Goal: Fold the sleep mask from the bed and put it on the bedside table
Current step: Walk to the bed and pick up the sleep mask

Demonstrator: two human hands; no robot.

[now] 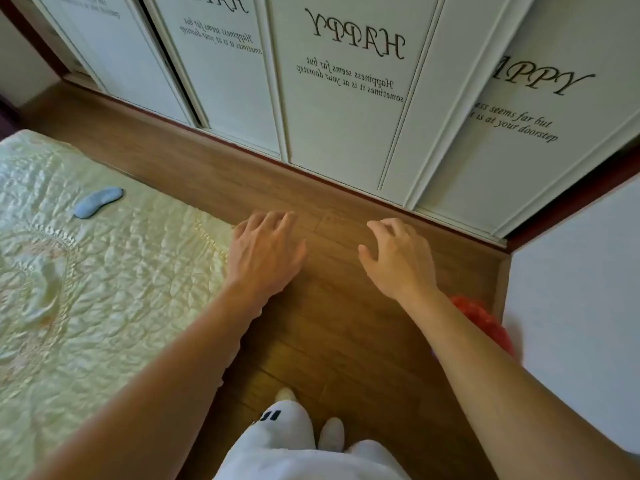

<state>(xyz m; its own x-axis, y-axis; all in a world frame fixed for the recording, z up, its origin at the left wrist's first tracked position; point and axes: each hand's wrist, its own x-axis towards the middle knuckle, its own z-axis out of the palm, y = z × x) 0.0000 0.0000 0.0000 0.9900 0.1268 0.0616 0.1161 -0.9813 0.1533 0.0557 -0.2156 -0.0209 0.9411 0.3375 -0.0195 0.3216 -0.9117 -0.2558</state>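
A light blue sleep mask (97, 202) lies flat on the bed (114, 271), which has a pale quilted cover and fills the left of the view. My left hand (265, 251) hovers over the bed's right edge, fingers apart, holding nothing, well to the right of the mask. My right hand (398, 256) is held out over the wooden floor, fingers spread and empty. No bedside table is in view.
White sliding wardrobe doors (346, 109) with printed lettering run along the far side. A strip of wooden floor (329, 323) lies between bed and wardrobe. A white wall (571, 306) stands at the right, with a red object (485, 320) at its foot. My feet show below.
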